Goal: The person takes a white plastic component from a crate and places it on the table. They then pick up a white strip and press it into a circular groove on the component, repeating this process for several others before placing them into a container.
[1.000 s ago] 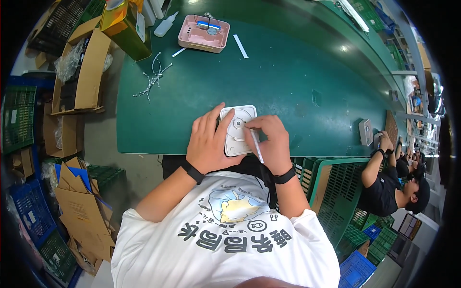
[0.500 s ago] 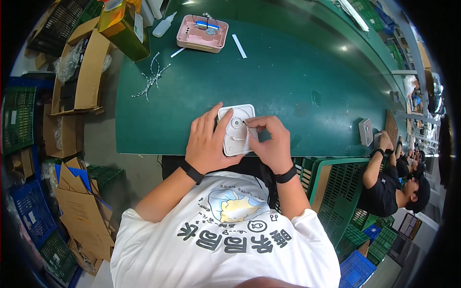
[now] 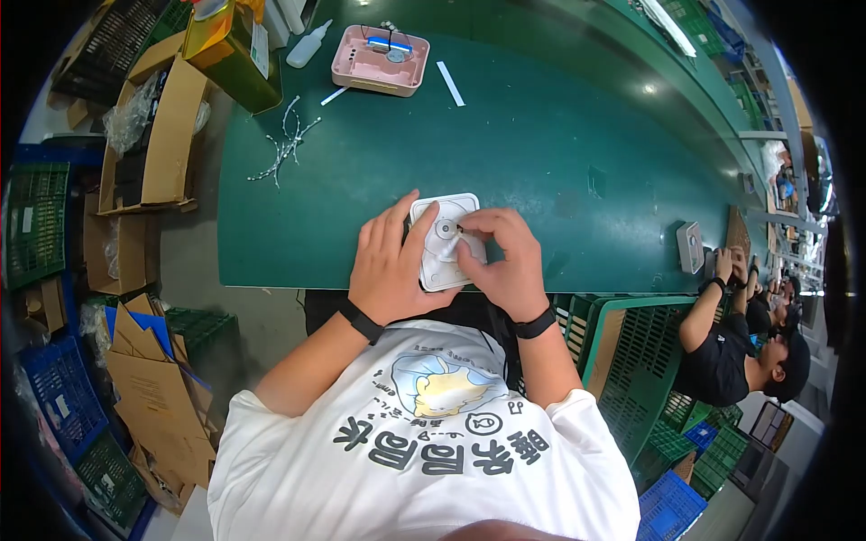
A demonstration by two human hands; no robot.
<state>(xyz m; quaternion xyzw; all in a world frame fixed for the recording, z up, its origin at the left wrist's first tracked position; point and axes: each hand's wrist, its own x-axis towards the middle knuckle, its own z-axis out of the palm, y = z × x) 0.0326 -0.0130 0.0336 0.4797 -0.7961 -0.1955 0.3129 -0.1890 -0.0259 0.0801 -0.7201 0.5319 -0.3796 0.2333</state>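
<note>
A white rectangular plastic cover (image 3: 439, 276) with rounded corners lies at the table's near edge, in front of my body. My left hand (image 3: 383, 266) grips its left side, fingers along the far left edge and thumb near the bottom. On the cover's face is a round white part (image 3: 445, 229) with a hole in the middle. Over the cover's right side, my right hand (image 3: 510, 270) has thumb and forefinger drawn together beside the round part. A small dark bit shows at those fingertips, too small to name. The right hand hides part of the cover.
A pink open case (image 3: 352, 79) with a blue cylinder inside stands at the back, beside a white squeeze bottle (image 3: 308, 47) and a white strip (image 3: 450, 84). Silvery twisted wires (image 3: 289, 151) lie left. A green crate (image 3: 631, 370) stands right, near a co-worker (image 3: 726, 361).
My right thumb has moved up toward the forefinger, beside the round part. The left hand and the cover have hardly moved. At the right, the co-worker's hands have shifted slightly.
</note>
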